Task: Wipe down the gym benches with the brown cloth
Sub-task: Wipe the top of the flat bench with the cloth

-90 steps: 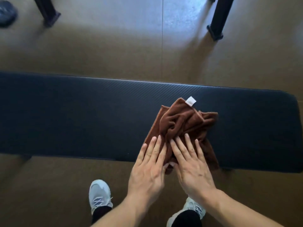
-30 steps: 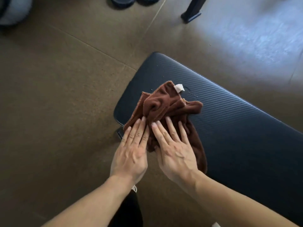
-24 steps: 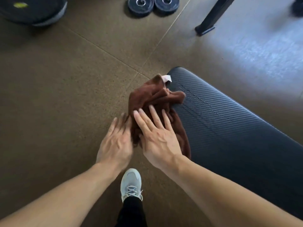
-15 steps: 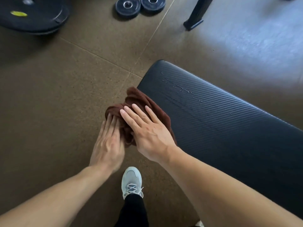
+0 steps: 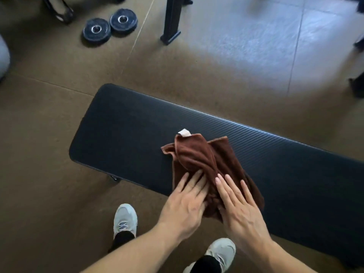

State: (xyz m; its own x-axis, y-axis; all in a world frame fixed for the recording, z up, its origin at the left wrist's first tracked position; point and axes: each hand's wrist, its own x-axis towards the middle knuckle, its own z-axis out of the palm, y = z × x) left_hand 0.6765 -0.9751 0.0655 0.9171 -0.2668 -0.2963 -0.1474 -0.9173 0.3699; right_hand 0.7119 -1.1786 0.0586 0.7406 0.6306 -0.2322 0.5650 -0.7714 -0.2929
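Note:
A long black padded gym bench runs from the middle left to the lower right. A crumpled brown cloth with a small white tag lies on the pad, and its near part hangs over the bench's front edge. My left hand and my right hand lie side by side on the cloth's near half. Their fingers are stretched flat and press it onto the pad, with the thumbs tucked at its near edge.
Two small round weight plates lie on the brown rubber floor at the back left. A black frame leg stands behind the bench. My grey shoes stand on the floor just in front of the bench.
The cloth was pushed off the left end of the bench half a second ago. Now both hands have brought it back onto the pad, further right from that end.

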